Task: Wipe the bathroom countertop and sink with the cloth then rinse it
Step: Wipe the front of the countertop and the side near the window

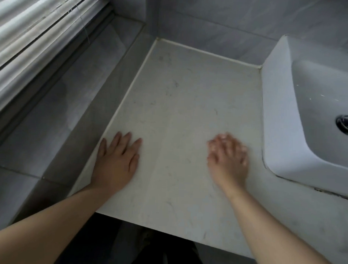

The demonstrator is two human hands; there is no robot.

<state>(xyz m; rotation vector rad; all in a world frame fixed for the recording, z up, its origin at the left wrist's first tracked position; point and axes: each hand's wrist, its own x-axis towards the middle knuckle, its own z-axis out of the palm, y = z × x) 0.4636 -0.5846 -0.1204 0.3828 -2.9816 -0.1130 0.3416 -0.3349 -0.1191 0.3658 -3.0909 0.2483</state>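
Two forearms (47, 226) are stretched over the edge of a pale, grey-veined stone countertop (180, 104). The left hand (117, 161) is laid flat on it, fingers straight; the blurred right hand (229, 159) is spread, nothing held. A white rectangular ceramic sink (278, 115) is set just right of it, a grey tiled ledge (61, 118) and white slatted blinds (25, 28) left of the left hand.

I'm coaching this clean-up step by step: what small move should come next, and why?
Probably reach for the cloth: none is in view. The left hand lies flat and bare on the countertop, and the blurred right hand beside the sink appears to hold nothing.
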